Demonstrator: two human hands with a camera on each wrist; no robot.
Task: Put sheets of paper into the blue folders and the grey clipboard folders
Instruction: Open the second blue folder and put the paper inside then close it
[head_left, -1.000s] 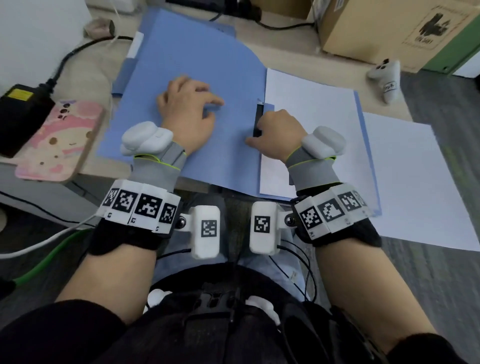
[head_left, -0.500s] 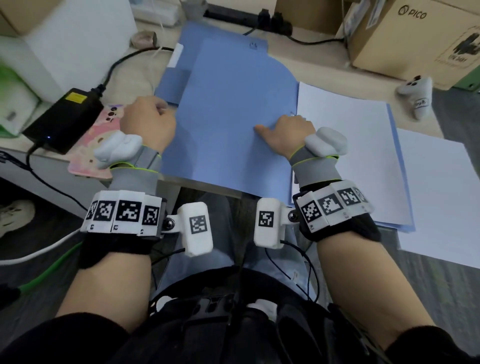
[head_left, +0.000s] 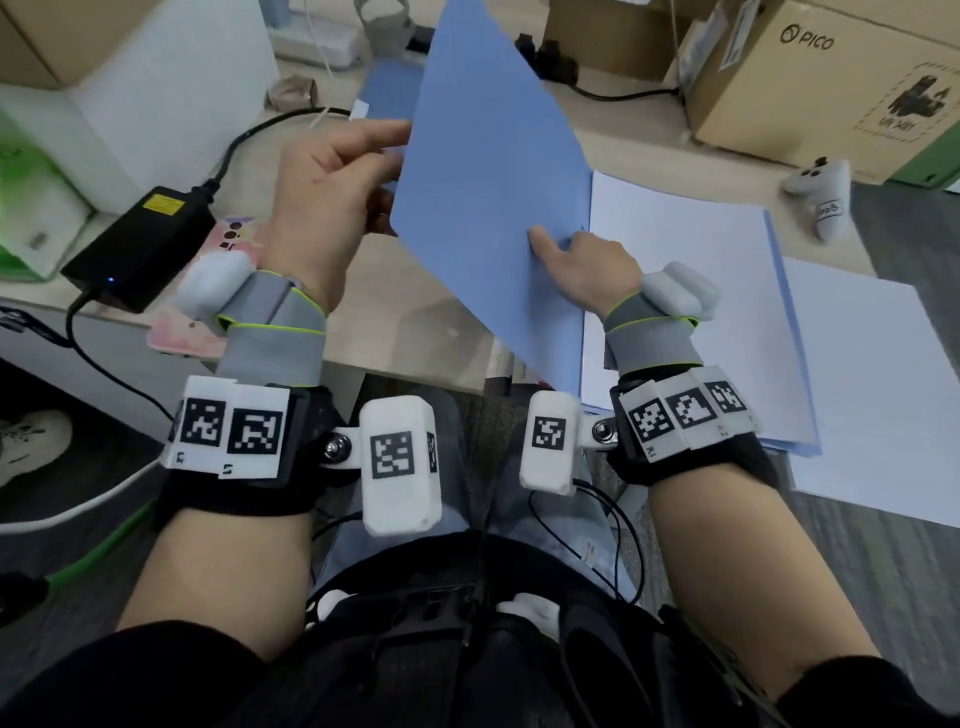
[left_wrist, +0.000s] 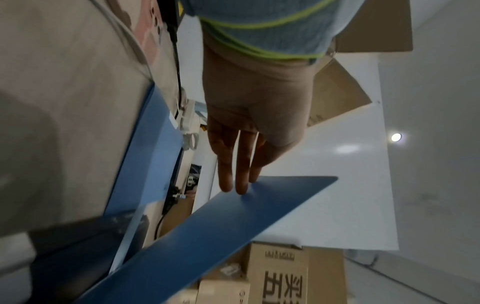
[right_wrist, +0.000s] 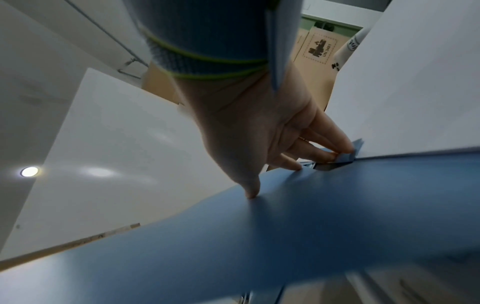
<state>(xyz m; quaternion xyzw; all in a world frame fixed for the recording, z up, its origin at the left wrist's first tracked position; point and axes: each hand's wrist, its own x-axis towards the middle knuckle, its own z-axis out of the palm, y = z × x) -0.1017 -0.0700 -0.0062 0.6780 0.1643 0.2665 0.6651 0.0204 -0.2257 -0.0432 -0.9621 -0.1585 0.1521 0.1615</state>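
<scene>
An open blue folder lies at the desk edge with a white sheet (head_left: 691, 291) on its right half. Its left cover (head_left: 493, 182) stands raised and tilted over the spine. My left hand (head_left: 332, 192) holds up the cover's outer edge with straight fingers (left_wrist: 233, 174) against the cover (left_wrist: 233, 226). My right hand (head_left: 582, 260) sits at the spine, thumb (right_wrist: 249, 185) pressed on the cover (right_wrist: 311, 216), fingertips on a small dark clip (right_wrist: 335, 162). A second blue folder (head_left: 389, 88) lies behind, mostly hidden. No grey clipboard folder is in view.
Loose white sheets (head_left: 872, 389) hang over the desk edge at the right. A black power adapter (head_left: 140, 244) and a pink phone (head_left: 176, 332) lie at the left. A cardboard box (head_left: 831, 78) and a white handheld controller (head_left: 826, 197) are at the back right.
The left hand slid off the flat cover to its left edge and lifted it, so the cover now stands raised toward the right. The right hand stayed at the spine.
</scene>
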